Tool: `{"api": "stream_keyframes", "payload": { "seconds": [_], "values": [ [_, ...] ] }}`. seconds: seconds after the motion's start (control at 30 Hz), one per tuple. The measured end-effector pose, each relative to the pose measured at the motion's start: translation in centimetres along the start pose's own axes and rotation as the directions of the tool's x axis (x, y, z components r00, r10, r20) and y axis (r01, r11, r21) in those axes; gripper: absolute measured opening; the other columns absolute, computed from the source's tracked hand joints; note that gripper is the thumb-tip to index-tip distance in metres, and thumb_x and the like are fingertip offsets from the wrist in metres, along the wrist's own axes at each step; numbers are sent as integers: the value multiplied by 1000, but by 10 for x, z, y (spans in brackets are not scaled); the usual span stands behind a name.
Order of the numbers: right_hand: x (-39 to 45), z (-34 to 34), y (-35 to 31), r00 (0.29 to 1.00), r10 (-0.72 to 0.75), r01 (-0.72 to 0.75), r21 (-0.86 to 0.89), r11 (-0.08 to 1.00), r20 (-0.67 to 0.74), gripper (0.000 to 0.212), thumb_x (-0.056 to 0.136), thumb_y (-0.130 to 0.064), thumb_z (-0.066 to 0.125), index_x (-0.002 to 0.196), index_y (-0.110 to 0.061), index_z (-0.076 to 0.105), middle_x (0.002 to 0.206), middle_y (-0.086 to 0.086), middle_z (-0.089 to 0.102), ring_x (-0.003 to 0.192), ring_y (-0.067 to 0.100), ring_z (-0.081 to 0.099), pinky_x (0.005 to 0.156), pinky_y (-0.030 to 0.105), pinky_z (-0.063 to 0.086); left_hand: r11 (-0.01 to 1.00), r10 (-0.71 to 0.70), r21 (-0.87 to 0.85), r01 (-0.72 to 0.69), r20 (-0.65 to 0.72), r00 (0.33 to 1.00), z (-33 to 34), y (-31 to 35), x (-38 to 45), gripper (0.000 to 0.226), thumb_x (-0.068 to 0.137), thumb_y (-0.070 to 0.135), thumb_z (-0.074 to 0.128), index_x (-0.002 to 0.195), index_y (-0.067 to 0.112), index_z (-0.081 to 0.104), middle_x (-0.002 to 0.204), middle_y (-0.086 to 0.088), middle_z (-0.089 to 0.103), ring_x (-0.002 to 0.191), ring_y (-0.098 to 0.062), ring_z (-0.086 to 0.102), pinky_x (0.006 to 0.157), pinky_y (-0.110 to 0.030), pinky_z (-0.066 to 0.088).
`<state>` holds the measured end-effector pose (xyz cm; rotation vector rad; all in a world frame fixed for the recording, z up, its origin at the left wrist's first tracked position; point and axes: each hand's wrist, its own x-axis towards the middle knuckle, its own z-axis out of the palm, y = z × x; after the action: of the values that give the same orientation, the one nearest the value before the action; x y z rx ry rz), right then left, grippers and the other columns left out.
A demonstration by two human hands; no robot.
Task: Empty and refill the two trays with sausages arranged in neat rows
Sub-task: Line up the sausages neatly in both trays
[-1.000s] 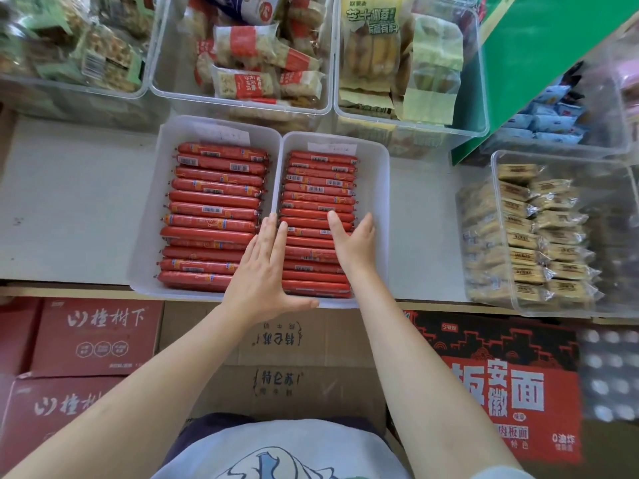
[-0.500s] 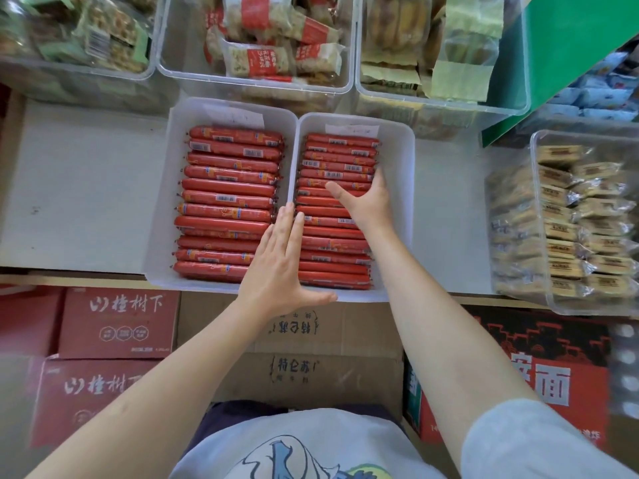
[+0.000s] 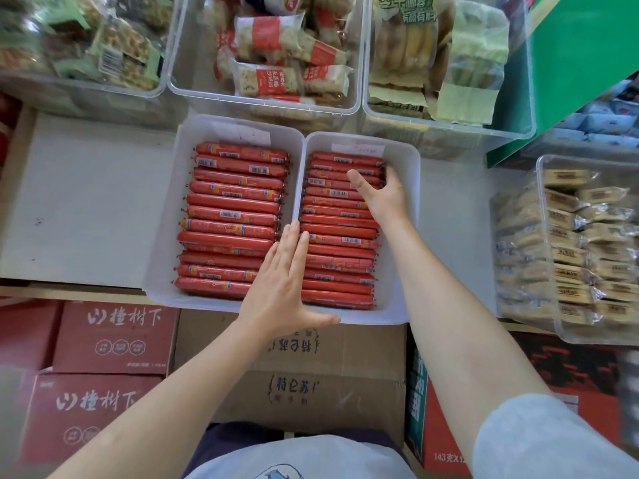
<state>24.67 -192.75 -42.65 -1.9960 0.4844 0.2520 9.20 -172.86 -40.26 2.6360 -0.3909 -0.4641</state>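
Two white trays stand side by side on the shelf, the left tray (image 3: 162,236) and the right tray (image 3: 411,216). Each holds red sausages in neat rows, the left rows (image 3: 231,219) and the right rows (image 3: 339,257). My left hand (image 3: 283,288) lies flat with straight fingers over the divide between the trays, its thumb along the right tray's front rim. My right hand (image 3: 383,195) rests at the far right of the right tray. Its thumb lies on top of the sausages and its fingers dip down against their right ends, next to the tray wall.
Clear bins of packaged snacks (image 3: 276,63) line the back of the shelf, and another clear bin of wrapped bars (image 3: 581,250) stands to the right. Cardboard boxes (image 3: 311,368) and red cartons (image 3: 107,337) sit below the shelf edge. Grey shelf surface (image 3: 86,202) lies left of the trays.
My right hand has slid from the near part of the right tray along the sausage ends to the far end. My left hand has stayed over the divide.
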Motion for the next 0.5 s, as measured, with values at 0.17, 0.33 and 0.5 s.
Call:
{"api": "stream_keyframes", "payload": {
  "seconds": [0.17, 0.33, 0.5],
  "values": [
    [0, 2, -2, 999, 42, -41, 43, 998, -17, 80, 69, -78, 67, 133, -33, 50, 123, -15, 61, 111, 8, 59, 101, 36, 48, 1000, 2, -15, -2, 2, 1000, 0, 1, 0, 143, 63, 92, 54, 156, 9, -16, 161, -5, -31, 150, -15, -24, 124, -37, -1],
    [-3, -11, -12, 993, 55, -53, -25, 998, 105, 81, 71, -76, 67, 135, -31, 49, 126, -12, 62, 112, 11, 60, 100, 36, 49, 1000, -14, -21, 15, 3, 1000, -2, 2, 0, 144, 62, 92, 55, 155, 9, -17, 160, -4, -33, 149, -14, -26, 124, -35, -3],
    [-38, 2, -25, 1000, -2, 2, 14, 1000, -16, 85, 75, -63, 74, 140, -20, 39, 121, -16, 52, 109, 3, 52, 96, 26, 44, 999, -42, -20, 43, 15, 999, -6, 6, -1, 143, 62, 92, 55, 156, 10, -16, 161, -4, -32, 148, -13, -27, 125, -37, -2]
  ]
}}
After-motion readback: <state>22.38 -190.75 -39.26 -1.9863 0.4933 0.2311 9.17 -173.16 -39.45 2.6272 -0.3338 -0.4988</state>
